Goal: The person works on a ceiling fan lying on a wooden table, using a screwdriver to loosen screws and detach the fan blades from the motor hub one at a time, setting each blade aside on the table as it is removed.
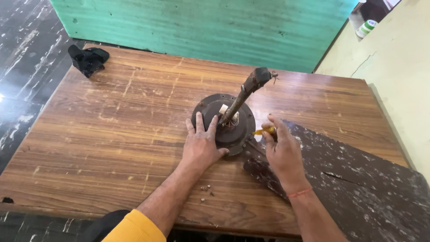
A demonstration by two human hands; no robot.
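A dark round ceiling-fan motor (207, 109) lies on a scratched wooden table (112, 134), with a rusty down rod (247, 89) sticking up from its middle toward the camera. My left hand (201, 144) rests flat on the motor's near edge, fingers spread. My right hand (282, 150) grips a tool with a yellow handle (263, 131), its tip at the motor's right rim. A dark, paint-flecked fan blade (349, 179) reaches from the motor to the right, under my right wrist.
Several small screws (206, 191) lie on the table near my left forearm. A black cloth (88, 59) sits at the far left corner. A green wall (206, 27) stands behind the table, a cream wall to the right.
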